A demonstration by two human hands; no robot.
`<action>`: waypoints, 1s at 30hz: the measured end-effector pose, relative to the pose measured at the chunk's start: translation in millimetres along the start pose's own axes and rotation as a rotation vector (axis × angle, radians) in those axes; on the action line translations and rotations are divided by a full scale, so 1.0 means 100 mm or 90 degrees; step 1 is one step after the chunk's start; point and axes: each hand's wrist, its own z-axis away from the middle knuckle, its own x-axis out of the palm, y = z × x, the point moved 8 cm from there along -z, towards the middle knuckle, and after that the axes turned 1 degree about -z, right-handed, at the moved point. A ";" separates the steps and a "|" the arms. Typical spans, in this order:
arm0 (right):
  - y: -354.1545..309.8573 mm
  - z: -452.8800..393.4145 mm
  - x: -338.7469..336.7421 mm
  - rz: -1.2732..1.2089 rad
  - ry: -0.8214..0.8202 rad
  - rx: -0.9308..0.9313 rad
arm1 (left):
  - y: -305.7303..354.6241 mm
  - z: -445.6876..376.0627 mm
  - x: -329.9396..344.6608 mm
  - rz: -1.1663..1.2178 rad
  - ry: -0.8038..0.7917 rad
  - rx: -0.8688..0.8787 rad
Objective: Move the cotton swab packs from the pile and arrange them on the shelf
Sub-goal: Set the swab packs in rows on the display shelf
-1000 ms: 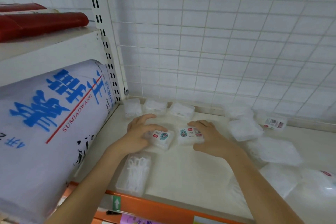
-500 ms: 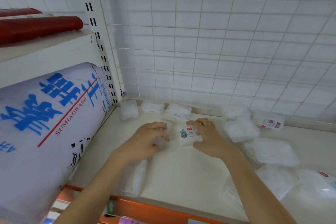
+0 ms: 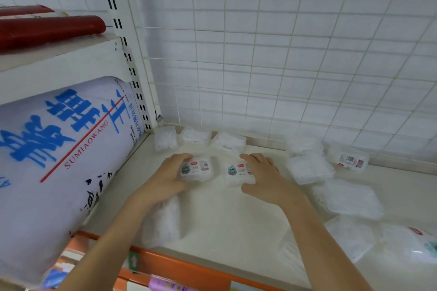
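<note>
Two labelled cotton swab packs lie side by side on the cream shelf (image 3: pixel 224 224). My left hand (image 3: pixel 169 178) grips the left pack (image 3: pixel 197 169) from its left side. My right hand (image 3: pixel 266 176) grips the right pack (image 3: pixel 238 172) from its right side. Three clear packs stand in a row against the back edge: one (image 3: pixel 165 138) in the corner, a second (image 3: pixel 195 136), a third (image 3: pixel 229 142). A loose pile of several packs (image 3: pixel 309 168) spreads to the right. Another pack (image 3: pixel 163 222) lies under my left forearm.
A big white sack with blue lettering (image 3: pixel 59 160) fills the bay to the left. Red rolls (image 3: pixel 49 29) lie on the upper left shelf. A white wire grid (image 3: pixel 283 54) backs the shelf. An orange rail (image 3: pixel 189 267) runs along the front edge.
My left hand lifted its pack, covered it for a moment, then set it down label up, further back beside the right pack. The right hand and its pack stayed almost in place.
</note>
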 end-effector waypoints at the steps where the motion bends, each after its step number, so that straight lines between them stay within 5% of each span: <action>1: 0.00 0.00 0.00 0.005 -0.001 -0.001 | -0.03 0.01 -0.03 0.011 0.003 -0.004; 15: -0.12 -0.07 0.08 0.022 0.009 -0.018 | 0.00 0.07 -0.01 -0.142 0.039 0.028; 19: -0.17 -0.02 0.04 0.042 0.035 0.007 | 0.07 0.11 -0.09 -0.174 0.128 0.062; 24: -0.34 0.24 -0.32 0.115 0.165 0.002 | 0.35 0.22 -0.25 -0.220 0.207 0.209; 30: -0.46 1.10 -0.74 0.015 0.344 0.012 | 0.90 0.42 -0.25 -0.097 0.143 0.385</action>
